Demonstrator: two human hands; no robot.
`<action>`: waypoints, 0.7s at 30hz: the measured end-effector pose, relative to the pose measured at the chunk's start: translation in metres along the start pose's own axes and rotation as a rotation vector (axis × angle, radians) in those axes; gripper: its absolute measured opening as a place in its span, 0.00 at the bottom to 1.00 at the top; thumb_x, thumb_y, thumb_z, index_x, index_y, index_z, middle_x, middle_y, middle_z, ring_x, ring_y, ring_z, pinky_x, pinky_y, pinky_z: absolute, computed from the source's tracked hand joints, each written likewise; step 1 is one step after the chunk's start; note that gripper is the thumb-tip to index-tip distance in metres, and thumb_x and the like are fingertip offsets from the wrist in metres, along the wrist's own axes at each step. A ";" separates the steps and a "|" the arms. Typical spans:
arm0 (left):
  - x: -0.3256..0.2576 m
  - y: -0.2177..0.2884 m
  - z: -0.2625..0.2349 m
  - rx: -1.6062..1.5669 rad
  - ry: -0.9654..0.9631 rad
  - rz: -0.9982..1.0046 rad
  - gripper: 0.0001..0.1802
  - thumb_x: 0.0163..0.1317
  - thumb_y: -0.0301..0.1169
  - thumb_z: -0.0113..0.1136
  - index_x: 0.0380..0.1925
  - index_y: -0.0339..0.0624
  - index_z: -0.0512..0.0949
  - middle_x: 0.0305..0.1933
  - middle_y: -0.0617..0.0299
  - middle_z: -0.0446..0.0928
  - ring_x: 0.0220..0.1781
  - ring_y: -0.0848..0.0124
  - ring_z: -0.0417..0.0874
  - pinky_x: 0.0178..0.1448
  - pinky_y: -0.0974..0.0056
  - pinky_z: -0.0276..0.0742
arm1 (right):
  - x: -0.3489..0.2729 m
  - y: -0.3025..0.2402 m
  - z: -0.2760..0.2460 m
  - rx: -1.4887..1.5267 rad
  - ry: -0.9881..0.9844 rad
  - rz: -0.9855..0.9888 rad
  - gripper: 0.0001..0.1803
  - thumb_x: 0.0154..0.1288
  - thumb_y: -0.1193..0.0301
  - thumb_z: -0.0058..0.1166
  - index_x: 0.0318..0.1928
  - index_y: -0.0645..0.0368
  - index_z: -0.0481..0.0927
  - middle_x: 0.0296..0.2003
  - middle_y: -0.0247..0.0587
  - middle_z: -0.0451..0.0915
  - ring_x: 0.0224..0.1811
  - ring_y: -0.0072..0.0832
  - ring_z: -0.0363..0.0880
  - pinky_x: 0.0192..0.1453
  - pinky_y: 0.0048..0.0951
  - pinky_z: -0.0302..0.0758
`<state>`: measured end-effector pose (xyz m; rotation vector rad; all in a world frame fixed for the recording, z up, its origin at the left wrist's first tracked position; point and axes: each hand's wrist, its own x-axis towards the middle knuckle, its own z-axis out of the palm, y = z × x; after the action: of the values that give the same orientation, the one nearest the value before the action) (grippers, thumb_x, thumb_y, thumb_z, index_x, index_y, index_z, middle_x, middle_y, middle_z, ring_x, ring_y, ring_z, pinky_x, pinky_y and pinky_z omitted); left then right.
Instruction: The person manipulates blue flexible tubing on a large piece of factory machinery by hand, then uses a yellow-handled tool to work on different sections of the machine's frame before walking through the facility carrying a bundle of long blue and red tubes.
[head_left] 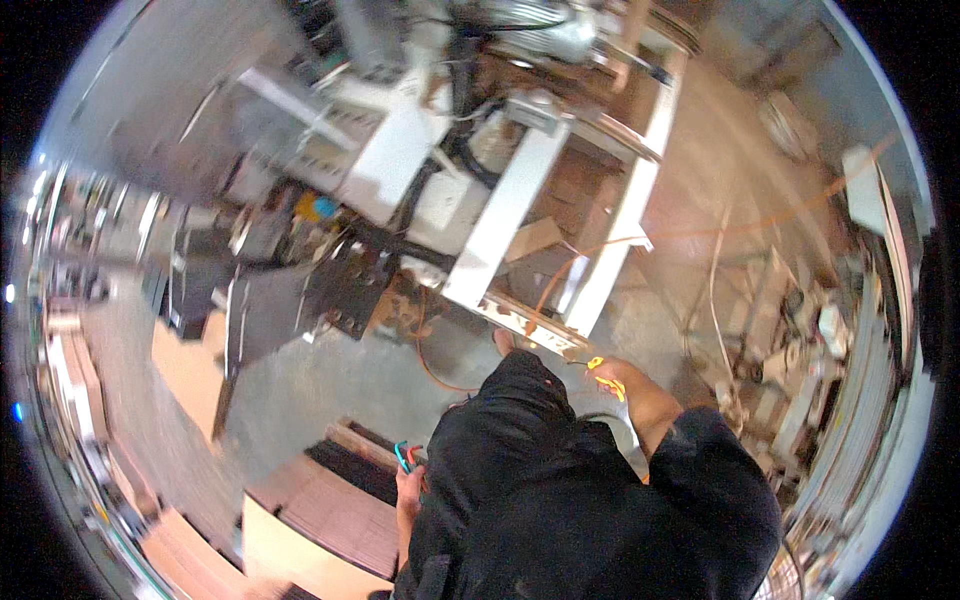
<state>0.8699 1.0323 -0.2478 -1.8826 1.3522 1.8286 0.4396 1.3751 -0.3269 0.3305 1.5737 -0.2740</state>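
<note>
My left hand point(408, 488), low at my left side, is closed round a small hand tool with teal and red handles point(404, 455). It looks like pliers, though its working end does not show clearly. My right hand point(612, 374) reaches forward, gripping a yellow-handled tool point(600, 378) whose thin dark tip points left. Blur keeps me from telling its exact kind. That tip is close to the near end rail of a white machine frame point(510, 215); I cannot tell whether they touch.
A motor point(540, 35) and dark hoses sit on the machine ahead. An orange cord point(428, 370) crosses the floor. Stacked brown boards point(345, 510) stand at lower left, beside a pale panel point(290, 545). Wood scraps point(790, 400) clutter the right side.
</note>
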 end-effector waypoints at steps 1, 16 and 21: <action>0.003 -0.019 -0.005 -0.147 0.001 0.119 0.14 0.54 0.25 0.58 0.43 0.38 0.73 0.31 0.65 0.74 0.31 0.72 0.74 0.36 0.64 0.72 | -0.017 -0.016 0.009 -0.036 0.045 -0.066 0.23 0.64 0.49 0.53 0.29 0.58 0.74 0.16 0.36 0.65 0.13 0.28 0.64 0.19 0.39 0.65; 0.061 -0.122 -0.107 0.386 0.062 0.049 0.37 0.42 0.46 0.71 0.51 0.36 0.74 0.45 0.47 0.82 0.48 0.57 0.83 0.52 0.57 0.77 | -0.298 -0.300 0.248 -1.538 -0.201 -0.658 0.29 0.61 0.46 0.58 0.21 0.63 0.76 0.14 0.36 0.73 0.14 0.26 0.72 0.21 0.32 0.70; 0.107 -0.130 -0.102 0.682 0.070 0.145 0.37 0.49 0.51 0.66 0.56 0.43 0.69 0.50 0.43 0.80 0.54 0.47 0.80 0.60 0.46 0.72 | -0.397 -0.331 0.386 -1.754 -0.573 -0.966 0.26 0.63 0.50 0.58 0.26 0.63 0.77 0.15 0.36 0.75 0.19 0.29 0.74 0.22 0.34 0.69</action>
<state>1.0121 0.9871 -0.3752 -1.5138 1.8660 1.1267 0.6800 0.9086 0.0478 -1.7222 0.7974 0.3273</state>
